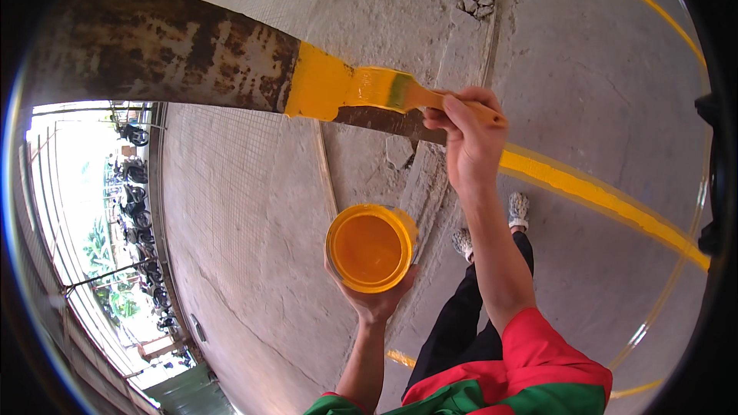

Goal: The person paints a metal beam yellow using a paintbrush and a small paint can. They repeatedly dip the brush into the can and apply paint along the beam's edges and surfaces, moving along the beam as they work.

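My right hand (473, 131) grips the handle of a paintbrush (377, 89), whose wide bristles are loaded with yellow paint. The bristles lie against a rusty metal column (177, 50), on a fresh yellow band (319, 84). Beyond that band the column's brown, flaking surface is bare toward the left. In my left hand (373, 301) is an open round can (370, 248), held from below and around its side. Yellow-orange paint fills part of it, and its rim is smeared yellow. The can is apart from the column.
Yellow stripes (600, 192) run across the grey concrete floor at the right. Broken concrete pieces (480, 1) lie at the top, and another chunk (399, 151) sits by the column's base. Parked motorbikes (137, 207) line the far left. My shoes (519, 210) stand near the stripe.
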The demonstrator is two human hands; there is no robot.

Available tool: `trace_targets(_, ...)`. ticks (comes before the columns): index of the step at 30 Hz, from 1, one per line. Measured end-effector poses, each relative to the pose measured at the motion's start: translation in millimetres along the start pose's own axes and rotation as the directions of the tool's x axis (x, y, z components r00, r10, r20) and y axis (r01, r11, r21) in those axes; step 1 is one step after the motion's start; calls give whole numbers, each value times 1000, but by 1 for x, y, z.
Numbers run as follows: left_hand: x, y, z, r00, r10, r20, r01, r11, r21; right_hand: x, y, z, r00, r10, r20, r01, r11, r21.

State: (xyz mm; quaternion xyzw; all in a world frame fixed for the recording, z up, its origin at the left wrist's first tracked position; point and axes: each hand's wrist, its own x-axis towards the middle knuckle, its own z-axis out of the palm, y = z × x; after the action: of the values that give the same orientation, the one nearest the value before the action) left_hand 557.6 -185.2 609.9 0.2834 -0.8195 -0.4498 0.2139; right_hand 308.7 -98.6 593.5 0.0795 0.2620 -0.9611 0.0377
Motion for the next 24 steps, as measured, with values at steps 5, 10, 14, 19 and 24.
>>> trace_targets(5, 0, 3, -2, 1000, -4, 18, 2, 995, 103, -18, -19, 3, 985, -116, 129, 82, 968, 239)
trace_targets(10, -2, 3, -3, 999, -41, 18, 39, 993, 115, -17, 0, 25, 975, -40, 221, -60, 903, 425)
trace_targets(14, -4, 1, -4, 1000, -25, 9, 24, 990, 141, -10, 9, 30, 977, -6, 215, -93, 890, 446)
trace_targets(19, -3, -1, -7, 997, -80, 0, 80, 995, 62, -6, 12, 27, 975, 11, 224, -117, 877, 467)
trace_targets(24, -1, -4, -6, 999, -50, -6, 50, 997, 65, -5, 15, 28, 969, 5, 246, -129, 861, 491)
